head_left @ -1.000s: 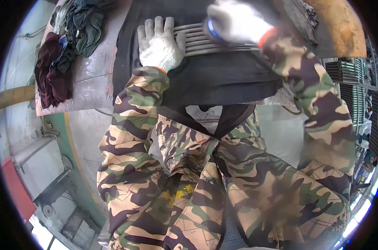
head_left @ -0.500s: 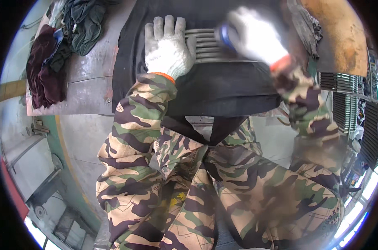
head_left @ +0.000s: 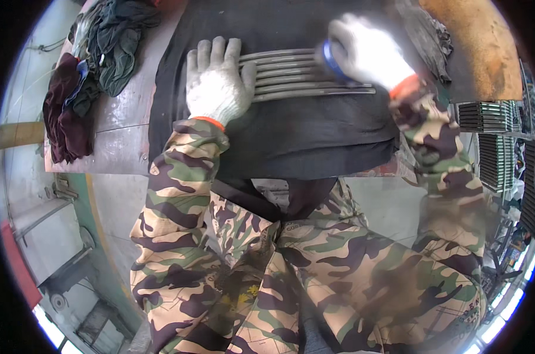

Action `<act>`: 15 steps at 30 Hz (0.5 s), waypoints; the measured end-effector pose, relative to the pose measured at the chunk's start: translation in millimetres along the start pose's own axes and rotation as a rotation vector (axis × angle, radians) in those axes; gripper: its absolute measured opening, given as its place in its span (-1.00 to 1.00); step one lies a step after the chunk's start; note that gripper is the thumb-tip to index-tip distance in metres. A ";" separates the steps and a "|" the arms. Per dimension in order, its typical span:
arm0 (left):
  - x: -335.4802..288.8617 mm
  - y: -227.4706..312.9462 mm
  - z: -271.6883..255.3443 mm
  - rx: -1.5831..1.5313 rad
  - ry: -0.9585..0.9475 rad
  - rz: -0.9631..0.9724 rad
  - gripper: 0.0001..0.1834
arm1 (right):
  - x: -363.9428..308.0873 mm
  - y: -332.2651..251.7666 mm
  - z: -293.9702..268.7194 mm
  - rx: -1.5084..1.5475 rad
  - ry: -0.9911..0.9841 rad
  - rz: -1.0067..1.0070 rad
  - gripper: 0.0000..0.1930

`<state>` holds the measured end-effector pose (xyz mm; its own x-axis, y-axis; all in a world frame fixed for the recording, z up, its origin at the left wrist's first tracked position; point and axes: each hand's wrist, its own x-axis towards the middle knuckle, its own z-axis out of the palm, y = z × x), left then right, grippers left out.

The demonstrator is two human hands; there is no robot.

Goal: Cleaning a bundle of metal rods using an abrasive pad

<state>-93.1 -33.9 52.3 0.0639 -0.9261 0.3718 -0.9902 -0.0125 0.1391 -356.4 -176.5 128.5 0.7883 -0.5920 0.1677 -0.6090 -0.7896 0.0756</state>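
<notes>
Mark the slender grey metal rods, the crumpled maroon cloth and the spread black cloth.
Slender grey metal rods [head_left: 285, 79]: head view, exposed middle of the row.
Crumpled maroon cloth [head_left: 67, 121]: head view, middle folds.
Spread black cloth [head_left: 303, 135]: head view, bare stretch.

Rods [head_left: 288, 72] are grey (sleeves [head_left: 182, 177] camouflage), cloth [head_left: 314, 138] black.

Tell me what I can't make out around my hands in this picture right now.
Head view, left ends of the metal rods: hidden under the left hand.
Head view, most of the blue-edged object: covered by the right hand, and blurred.
Head view, right ends of the upper rods: behind that object and hand.
Head view, far edge of the black cloth: cut off by the picture's top edge.
</notes>
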 end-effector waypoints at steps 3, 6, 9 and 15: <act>-15.8 -22.4 1.0 0.091 -0.090 -0.072 -0.39 | 17.9 -7.4 32.5 0.029 0.040 0.001 -0.77; -15.8 -22.0 -1.8 0.091 -0.134 -0.093 -0.37 | -12.7 -24.1 18.4 0.091 0.107 -0.149 -0.83; 4.5 -8.6 -3.1 0.087 -0.159 -0.061 -0.37 | -20.9 -6.3 8.9 0.093 0.124 -0.118 -0.81; -7.4 -30.2 -3.4 0.170 -0.171 -0.113 -0.37 | -16.3 -32.2 9.9 0.171 0.087 -0.161 -0.79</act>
<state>-63.3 -25.4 48.5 0.1681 -0.9652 0.2004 -0.9855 -0.1696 0.0097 -348.7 -143.0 113.5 0.8591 -0.4456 0.2518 -0.4463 -0.8930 -0.0575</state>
